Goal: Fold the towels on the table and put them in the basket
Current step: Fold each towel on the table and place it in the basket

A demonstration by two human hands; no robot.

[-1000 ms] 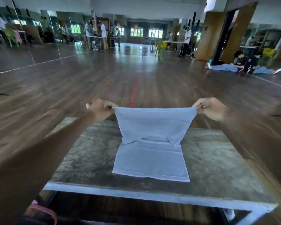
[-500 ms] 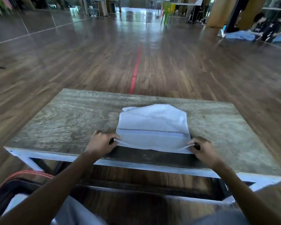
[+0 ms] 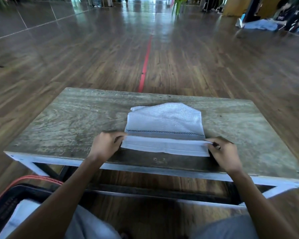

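The towel (image 3: 164, 121) lies in the middle of the table (image 3: 67, 121), pulled toward the near edge, and both hands are on it. It is white terry cloth, doubled over on itself. A thin dark checked band is stitched straight across from side to side, and below that runs a smoother, flatter hem strip. The far side is not square: it humps up into a rounded peak, and one loose corner pokes out at the far left. The near hem sits flat, just short of the table's near edge and slightly skewed, with its right end closer to that edge.

The left hand (image 3: 105, 145) pinches the near left corner, fingers curled onto the cloth. The right hand (image 3: 223, 152) is clamped the same way on the near right corner, thumb on top. The upper layer is drawn taut between them.

Down at the lower left, beside the person's leg, sits the dark basket (image 3: 5, 200) with its orange rim, and pale cloth (image 3: 19, 214) is inside it.
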